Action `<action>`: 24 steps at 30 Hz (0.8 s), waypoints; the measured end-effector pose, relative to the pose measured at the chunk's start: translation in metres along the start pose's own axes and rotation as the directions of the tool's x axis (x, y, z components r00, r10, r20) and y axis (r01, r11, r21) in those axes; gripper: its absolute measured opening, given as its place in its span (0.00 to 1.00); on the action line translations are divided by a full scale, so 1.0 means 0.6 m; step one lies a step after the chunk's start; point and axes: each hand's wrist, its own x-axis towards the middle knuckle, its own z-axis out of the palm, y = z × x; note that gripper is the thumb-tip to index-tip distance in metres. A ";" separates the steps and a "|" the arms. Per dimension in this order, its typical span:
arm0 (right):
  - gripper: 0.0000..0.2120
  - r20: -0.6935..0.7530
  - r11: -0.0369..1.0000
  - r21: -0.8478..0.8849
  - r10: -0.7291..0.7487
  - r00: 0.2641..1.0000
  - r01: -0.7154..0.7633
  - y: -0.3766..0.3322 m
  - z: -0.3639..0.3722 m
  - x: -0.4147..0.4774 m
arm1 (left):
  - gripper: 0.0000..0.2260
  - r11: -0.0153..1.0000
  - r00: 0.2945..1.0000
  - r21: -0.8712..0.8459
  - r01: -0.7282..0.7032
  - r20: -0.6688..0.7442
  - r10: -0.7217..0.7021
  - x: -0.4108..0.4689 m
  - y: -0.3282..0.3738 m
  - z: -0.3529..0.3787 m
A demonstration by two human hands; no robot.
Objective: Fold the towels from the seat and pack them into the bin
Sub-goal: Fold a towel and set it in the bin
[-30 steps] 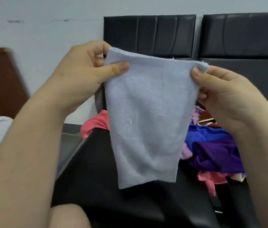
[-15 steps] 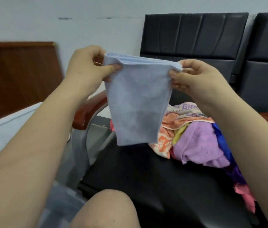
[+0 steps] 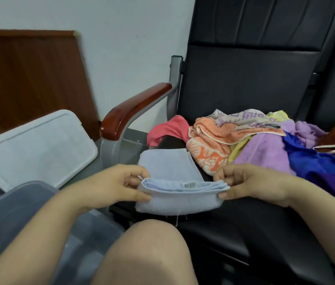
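Observation:
A light blue towel (image 3: 170, 167) lies on the black seat (image 3: 234, 219), its near part doubled over into a thick fold. My left hand (image 3: 111, 186) pinches the fold's left end between thumb and fingers. At the right end, my right hand (image 3: 248, 182) pinches the same fold. A heap of unfolded towels (image 3: 244, 145) in orange, pink, lilac, blue and purple fills the back of the seat to the right. The translucent grey bin (image 3: 18, 221) stands at the lower left, partly behind my left arm.
The bin's white lid (image 3: 33, 145) leans at the left beside a wooden armrest (image 3: 133, 110). My bare knee (image 3: 148, 251) rises at the bottom centre. A brown wooden panel (image 3: 29, 79) stands against the wall at the left.
The towel hung in the air from both hands before. Both hands have come down and laid it on the seat, with its near part doubled over. The view has tilted down and left.

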 end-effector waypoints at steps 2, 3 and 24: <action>0.10 0.044 0.999 0.028 0.017 0.999 -0.018 -0.002 -0.003 -0.002 | 0.08 0.998 0.999 -0.055 0.011 0.032 -0.009 -0.003 -0.006 -0.006; 0.10 0.040 0.999 0.046 0.010 0.999 -0.012 -0.003 -0.003 -0.001 | 0.08 0.997 0.999 -0.075 0.012 0.033 -0.010 -0.003 -0.007 -0.009; 0.08 -0.803 0.958 -0.211 -0.056 0.593 -0.195 0.070 0.046 0.274 | 0.10 0.947 0.693 0.090 0.309 -0.704 -0.159 0.231 -0.110 0.021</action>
